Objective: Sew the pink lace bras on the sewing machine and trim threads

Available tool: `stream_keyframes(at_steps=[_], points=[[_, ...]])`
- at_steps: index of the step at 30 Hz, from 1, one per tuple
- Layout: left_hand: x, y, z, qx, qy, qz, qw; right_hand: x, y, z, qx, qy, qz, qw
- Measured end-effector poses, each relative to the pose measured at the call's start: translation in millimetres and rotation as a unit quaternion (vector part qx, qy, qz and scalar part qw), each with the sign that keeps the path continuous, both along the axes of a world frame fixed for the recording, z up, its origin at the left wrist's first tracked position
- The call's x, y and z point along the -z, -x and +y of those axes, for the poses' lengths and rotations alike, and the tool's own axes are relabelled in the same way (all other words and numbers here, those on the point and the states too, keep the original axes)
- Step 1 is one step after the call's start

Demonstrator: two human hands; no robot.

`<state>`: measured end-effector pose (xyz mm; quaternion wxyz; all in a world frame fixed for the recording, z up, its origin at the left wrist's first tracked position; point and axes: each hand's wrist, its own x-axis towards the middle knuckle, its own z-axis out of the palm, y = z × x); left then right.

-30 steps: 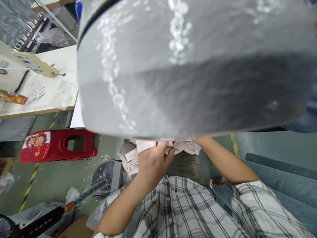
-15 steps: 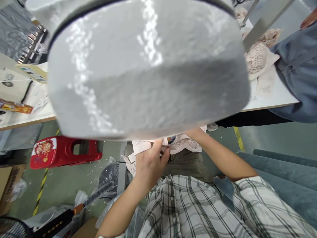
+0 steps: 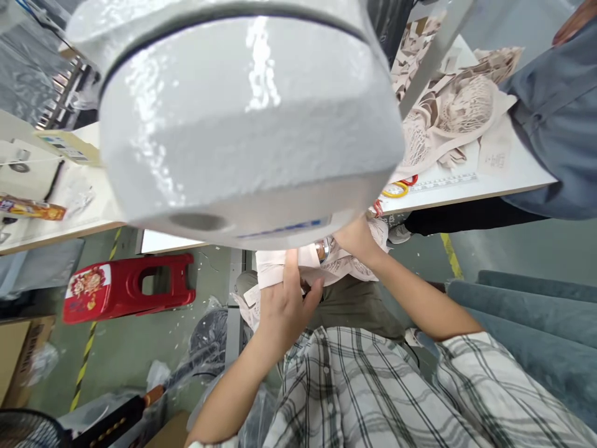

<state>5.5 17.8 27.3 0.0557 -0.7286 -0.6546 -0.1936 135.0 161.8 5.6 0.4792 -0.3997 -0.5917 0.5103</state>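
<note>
A pale pink lace garment (image 3: 347,267) lies across my lap, below the glossy grey head of a sewing machine (image 3: 252,137). My left hand (image 3: 283,305) holds the smooth band at its left side, the index finger stretched over the cloth and the other fingers partly under it. The thumb stands apart from the index finger. My right hand (image 3: 357,241) rests at the garment's upper right; the machine head hides its fingertips. Between the hands shows a small shiny metal part (image 3: 325,250). A white label (image 3: 252,296) hangs at the garment's left.
On the white table (image 3: 494,186) at right are more lace pieces (image 3: 466,115), a clear ruler (image 3: 450,180) and yellow-handled scissors (image 3: 395,189). Another person's blue-grey clothing (image 3: 555,137) is beside it. A red stool (image 3: 130,287) stands on the left floor; a racket-like black handle (image 3: 112,423) is at lower left.
The view has shifted, so the machine head sits higher and further left and uncovers more of the right hand, garment and table. Both hands stay at the garment.
</note>
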Motion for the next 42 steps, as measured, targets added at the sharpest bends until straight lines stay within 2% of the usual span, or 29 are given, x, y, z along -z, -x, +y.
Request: stream_keyframes(at_steps=[4, 7, 10, 13, 15, 17, 19, 20, 22, 24, 25, 26, 28, 30, 31, 32, 33, 35, 38, 40, 42], points=[[7.7, -7, -5, -0.005, -0.033, 0.006, 0.999, 5.9, -16, -29, 0.025, 0.043, 0.046, 0.998], [12.2, -25, -17, 0.011, -0.039, 0.012, 0.999, 9.2, -30, -59, -0.027, 0.055, 0.008, 0.998], [12.7, -45, -36, 0.071, -0.019, 0.001, 0.997, 6.0, -43, -86, -0.072, 0.084, -0.044, 0.993], [4.3, -47, -52, 0.165, 0.088, -0.122, 0.975, 0.5, -57, -102, -0.084, 0.149, -0.008, 0.985], [-6.9, -38, -55, 0.185, 0.146, -0.225, 0.945, -2.6, -66, -105, -0.094, 0.192, 0.039, 0.976], [-20.1, -26, -52, 0.167, 0.106, -0.264, 0.944, -6.3, -74, -105, -0.144, 0.212, 0.052, 0.965], [-30.6, -18, -44, 0.171, 0.041, -0.218, 0.96, -11.5, -77, -103, -0.243, 0.191, 0.026, 0.951], [-33.1, -16, -39, 0.19, 0.04, -0.184, 0.964, -14.3, -76, -103, -0.298, 0.164, -0.003, 0.94], [-30.9, -12, -27, 0.198, 0.123, -0.137, 0.963, -17.7, -73, -102, -0.363, 0.064, -0.1, 0.924], [-19.8, -8, -16, 0.129, 0.248, -0.157, 0.947, -15.1, -67, -102, -0.327, -0.079, -0.234, 0.912], [-12.2, -6, -11, 0.092, 0.312, -0.205, 0.923, -11.0, -63, -102, -0.281, -0.148, -0.298, 0.9], [-4.1, -3, -6, 0.063, 0.371, -0.277, 0.884, -5.3, -60, -102, -0.231, -0.207, -0.347, 0.885], [11.0, 0, 0, 0.032, 0.448, -0.462, 0.764, 8.5, -55, -100, -0.165, -0.276, -0.399, 0.859], [21.8, 1, 1, 0.008, 0.45, -0.62, 0.642, 20.4, -54, -98, -0.142, -0.295, -0.392, 0.86], [25.0, 1, -1, -0.005, 0.431, -0.666, 0.609, 24.3, -54, -97, -0.126, -0.29, -0.375, 0.871], [26.7, 0, -3, -0.013, 0.405, -0.689, 0.601, 26.6, -54, -97, -0.101, -0.28, -0.354, 0.887], [26.9, 0, -5, -0.011, 0.381, -0.691, 0.614, 27.5, -55, -97, -0.072, -0.268, -0.332, 0.902], [24.1, -1, -10, 0.007, 0.345, -0.654, 0.673, 26.6, -55, -100, -0.034, -0.241, -0.302, 0.922], [16.8, 0, -15, 0.022, 0.322, -0.578, 0.75, 24.3, -51, -104, -0.073, -0.202, -0.297, 0.93], [13.3, 1, -16, 0.022, 0.317, -0.546, 0.776, 24.2, -48, -106, -0.096, -0.18, -0.3, 0.932], [11.9, 2, -17, 0.02, 0.315, -0.53, 0.787, 25.6, -46, -106, -0.084, -0.174, -0.296, 0.935]])
